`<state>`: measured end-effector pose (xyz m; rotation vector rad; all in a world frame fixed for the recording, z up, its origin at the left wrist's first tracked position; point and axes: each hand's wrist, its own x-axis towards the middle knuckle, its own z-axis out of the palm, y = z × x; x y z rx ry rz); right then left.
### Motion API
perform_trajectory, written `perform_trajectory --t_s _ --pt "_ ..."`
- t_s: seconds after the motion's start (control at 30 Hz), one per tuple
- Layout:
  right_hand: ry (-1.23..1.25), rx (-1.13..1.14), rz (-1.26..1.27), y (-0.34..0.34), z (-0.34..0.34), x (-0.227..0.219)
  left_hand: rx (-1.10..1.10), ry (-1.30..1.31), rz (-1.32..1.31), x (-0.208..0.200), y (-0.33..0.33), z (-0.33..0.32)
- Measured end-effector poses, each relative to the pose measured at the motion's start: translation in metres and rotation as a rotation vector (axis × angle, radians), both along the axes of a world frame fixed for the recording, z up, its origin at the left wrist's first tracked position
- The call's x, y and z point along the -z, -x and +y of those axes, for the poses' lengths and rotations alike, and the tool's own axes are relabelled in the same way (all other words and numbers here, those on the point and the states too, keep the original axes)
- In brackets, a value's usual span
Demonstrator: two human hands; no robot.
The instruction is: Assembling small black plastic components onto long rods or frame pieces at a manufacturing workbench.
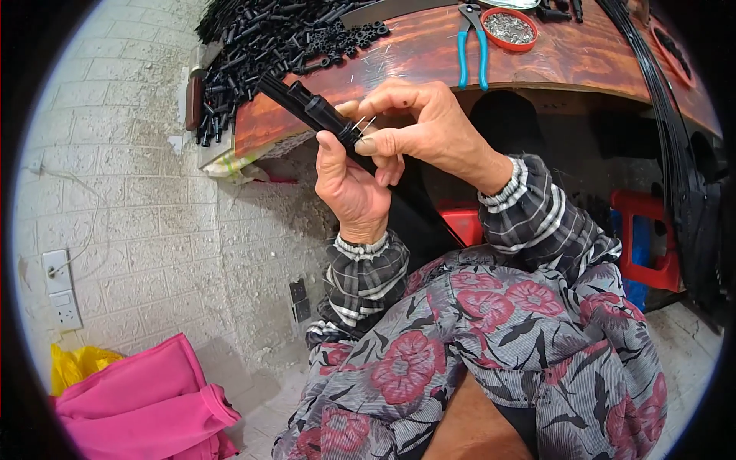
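Over the near edge of the bench, my left hand (354, 198) is closed around a black tubular plastic part with a bundle of thin black rods (318, 110). The bundle tilts up to the left. My right hand (441, 130) meets it at its lower right end, thumb and forefinger pinched there. Thin silver pins (366, 124) stick out beside the right thumb; whether the fingers hold one is hidden. Just behind my hands lies a heap of small black plastic parts (268, 50), some tubular, some ring-shaped.
On the reddish wooden bench (414, 57) lie blue-handled pliers (473, 50) and a red dish of small metal pieces (509, 29). Long black rods (663, 100) hang at the right above a red stool (648, 241). Pink cloth (146, 399) lies lower left by the wall.
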<state>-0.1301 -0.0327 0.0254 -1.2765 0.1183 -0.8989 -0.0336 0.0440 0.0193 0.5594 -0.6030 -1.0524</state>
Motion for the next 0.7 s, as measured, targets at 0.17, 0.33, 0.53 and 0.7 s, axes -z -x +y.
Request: perform_trajectory --t_s 0.17,0.33,0.53,0.7 --pt "0.435 0.302 0.140 0.004 -0.007 -0.012 -0.149 -0.089 -0.106 -0.018 0.004 -0.008" --pt "0.780 0.578 0.262 0.006 -0.010 -0.026 -0.158 -0.050 -0.110 -0.021 0.002 -0.016" --pt "0.491 0.394 0.249 0.019 -0.001 -0.029 -0.152 -0.063 0.009 -0.027 0.026 -0.007" --pt "-0.293 -0.103 0.244 0.011 0.002 -0.037 -0.180 -0.143 -0.082 -0.025 0.021 0.008"
